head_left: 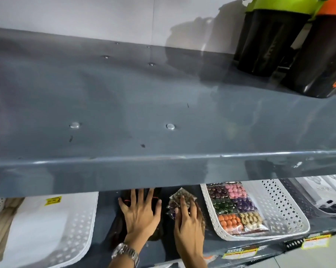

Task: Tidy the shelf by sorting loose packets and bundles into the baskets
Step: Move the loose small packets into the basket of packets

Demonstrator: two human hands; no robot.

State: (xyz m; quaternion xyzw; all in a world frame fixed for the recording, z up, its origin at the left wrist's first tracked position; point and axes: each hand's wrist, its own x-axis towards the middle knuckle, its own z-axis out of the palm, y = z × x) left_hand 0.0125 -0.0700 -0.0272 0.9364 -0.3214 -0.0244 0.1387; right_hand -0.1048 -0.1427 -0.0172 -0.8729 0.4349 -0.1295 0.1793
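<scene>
Head view, looking down under the grey upper shelf (163, 105). Both hands are on the lower shelf (105, 213), in the gap between two white baskets.

Left hand (142, 211): flat, fingers spread apart, palm down on a dark bundle (155, 198) with a red band. Pressing on it, not clamped around it. Watch (125, 252) on the wrist.

Right hand (188, 219): at 3 o'clock of the left, fingers slightly apart, laid over a clear packet (177, 198) of dark beads. Can't tell if the fingers curl under it. The packet lies on the shelf just beside the right basket (283, 206), at its 9 o'clock, touching or nearly touching its rim.

Right basket holds a packet of coloured beads (234, 207) in compartments: pink, purple, green, orange, cream.

Left basket (82, 219), at 9 o'clock of the bundle, holds a white pack (39, 219) with a yellow tag (53, 200), and a tan bundle (2, 225) at its left edge.

Far right, 3 o'clock: dark basket (298, 200) with white boxes (322, 188).

Upper shelf, 1 o'clock: two dark bottles (267, 41), green and orange lids.
</scene>
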